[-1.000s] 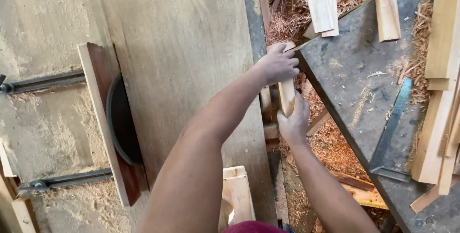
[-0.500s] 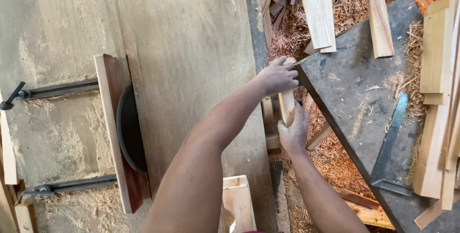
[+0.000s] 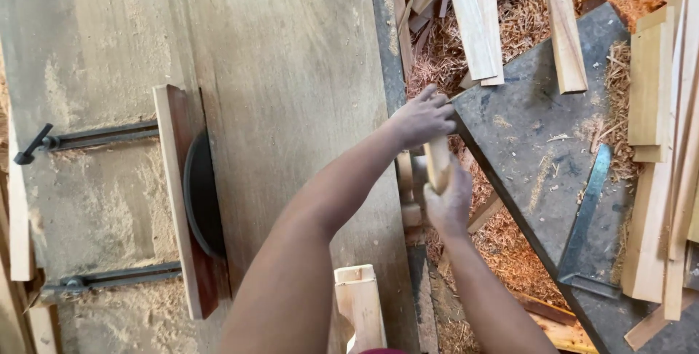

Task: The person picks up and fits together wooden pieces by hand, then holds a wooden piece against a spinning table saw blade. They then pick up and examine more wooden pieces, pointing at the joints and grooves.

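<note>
pale wood stick (image 3: 437, 163), short and squared, light tan with a clean sawn face, held roughly upright in the gap between the big plywood saw table (image 3: 291, 70) and the dark metal bench (image 3: 539, 128). left hand (image 3: 421, 117) is over its top end, fingers curled down around it, knuckles up, thumb side toward the bench corner. right hand (image 3: 448, 201) wraps the lower end from below, fingers closed round it so only the middle of the stick shows between the two fists. both hands clamped on the same piece, nearly touching each other. stick sits just beside the table's metal edge strip (image 3: 386, 48), above a floor covered in orange sawdust and shavings (image 3: 502, 237). on the table: a reddish-brown wooden fence board (image 3: 182, 201) on two black slide rods (image 3: 102, 136), with a dark circular saw blade (image 3: 202, 194) rising from the table right against it, well apart from the hands. loose pale sawdust drifts around the rods. near bottom centre a pale squared wood block (image 3: 360, 307) stands by the left forearm. on the bench a flat blue-grey metal blade tool (image 3: 586, 216) lies diagonal, and light wood slats (image 3: 666, 150) are stacked along the right edge; more slats (image 3: 480, 19) overhang the bench's top corner.
</note>
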